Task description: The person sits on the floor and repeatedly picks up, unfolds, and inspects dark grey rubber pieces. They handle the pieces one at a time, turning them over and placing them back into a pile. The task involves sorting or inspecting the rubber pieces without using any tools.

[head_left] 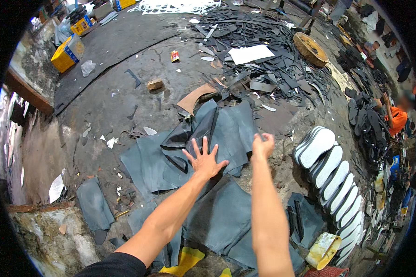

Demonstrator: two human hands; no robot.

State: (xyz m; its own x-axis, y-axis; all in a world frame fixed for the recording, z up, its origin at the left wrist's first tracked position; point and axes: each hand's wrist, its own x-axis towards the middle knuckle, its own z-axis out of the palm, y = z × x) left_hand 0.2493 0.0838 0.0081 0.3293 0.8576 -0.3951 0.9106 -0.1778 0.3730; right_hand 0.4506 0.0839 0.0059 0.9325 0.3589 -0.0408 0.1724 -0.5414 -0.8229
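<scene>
A heap of thin blue-grey sheets [141,159], like rubber or leather, lies creased and overlapping on the floor in front of me. My left hand [204,161] presses down on the heap with its fingers spread wide. Beside it, at the heap's right edge, my right hand [262,145] is closed, fingers curled round the edge of a sheet. Folds with dark undersides rise just beyond my left hand. Closer to me, more grey sheets [219,212] are spread out under and between my forearms.
To the right stands a curved row of white-topped shoe soles [314,147], with a yellowed round container [323,250] nearer me. Black scraps [259,32] and a round basket [310,48] lie at the back. A person in orange [396,117] sits far right. Yellow boxes [68,53] stand back left.
</scene>
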